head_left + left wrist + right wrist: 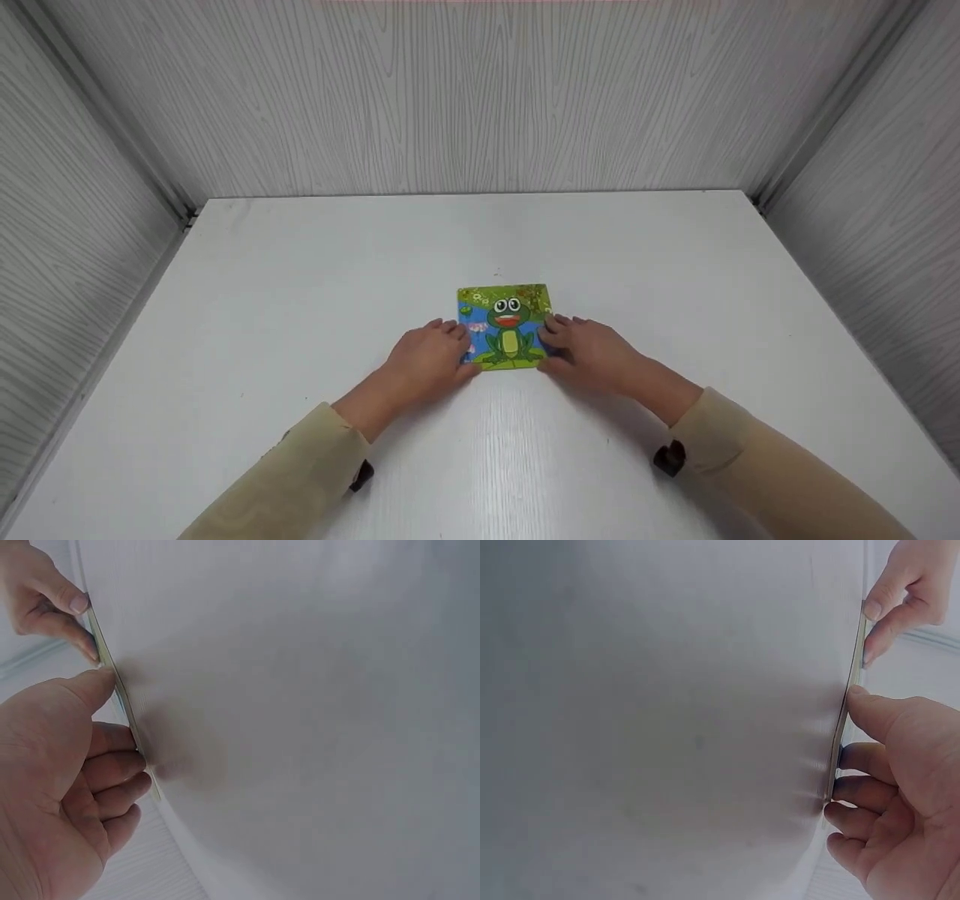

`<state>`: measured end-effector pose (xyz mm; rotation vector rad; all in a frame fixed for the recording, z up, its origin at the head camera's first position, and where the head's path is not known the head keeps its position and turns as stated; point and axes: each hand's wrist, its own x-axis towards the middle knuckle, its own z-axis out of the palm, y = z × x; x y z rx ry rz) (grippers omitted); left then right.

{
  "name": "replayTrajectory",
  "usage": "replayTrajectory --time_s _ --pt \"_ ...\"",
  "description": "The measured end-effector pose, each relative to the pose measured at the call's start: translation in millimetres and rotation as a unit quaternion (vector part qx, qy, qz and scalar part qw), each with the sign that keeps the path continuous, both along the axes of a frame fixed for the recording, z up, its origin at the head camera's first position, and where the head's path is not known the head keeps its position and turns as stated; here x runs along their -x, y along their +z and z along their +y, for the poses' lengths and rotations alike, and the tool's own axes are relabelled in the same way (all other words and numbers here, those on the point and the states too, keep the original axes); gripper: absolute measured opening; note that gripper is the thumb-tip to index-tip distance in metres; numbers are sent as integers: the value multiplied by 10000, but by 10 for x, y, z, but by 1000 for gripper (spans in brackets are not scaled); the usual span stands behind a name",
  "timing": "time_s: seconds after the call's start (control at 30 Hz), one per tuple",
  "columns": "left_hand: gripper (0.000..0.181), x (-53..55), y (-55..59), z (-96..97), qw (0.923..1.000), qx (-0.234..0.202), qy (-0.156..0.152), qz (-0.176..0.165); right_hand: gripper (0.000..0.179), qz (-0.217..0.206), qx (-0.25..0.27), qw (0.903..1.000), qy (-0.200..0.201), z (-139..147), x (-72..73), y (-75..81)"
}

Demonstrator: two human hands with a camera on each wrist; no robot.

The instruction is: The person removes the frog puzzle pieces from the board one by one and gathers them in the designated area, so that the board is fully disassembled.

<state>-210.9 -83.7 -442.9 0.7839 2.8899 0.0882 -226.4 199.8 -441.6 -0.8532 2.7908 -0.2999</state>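
A thin square frog picture board (pixel 510 330) lies flat on the white table, showing a green frog on a blue and green background. My left hand (pixel 429 356) holds its left edge, with the thumb at the near left corner and the fingers along the side. At the opposite edge, my right hand (pixel 592 354) holds the board in much the same way. From the left wrist view, the fingertips and thumb of the left hand (pixel 67 765) meet the board's thin edge. The right wrist view shows the right hand (pixel 915 795) with bent fingers against that edge.
The white table (pixel 315 270) reaches back to a grey wood-grain wall (pixel 480 97). Similar panels stand at the left (pixel 67 195) and right (pixel 877 187). A small dark piece (pixel 670 457) hangs under the right sleeve, and another dark piece (pixel 361 475) under the left.
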Motion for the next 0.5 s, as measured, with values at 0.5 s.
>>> replayTrajectory --time_s 0.5 --pt "62 -198 -10 -110 9994 -28 -318 138 61 238 25 9989 404 -8 -217 -25"
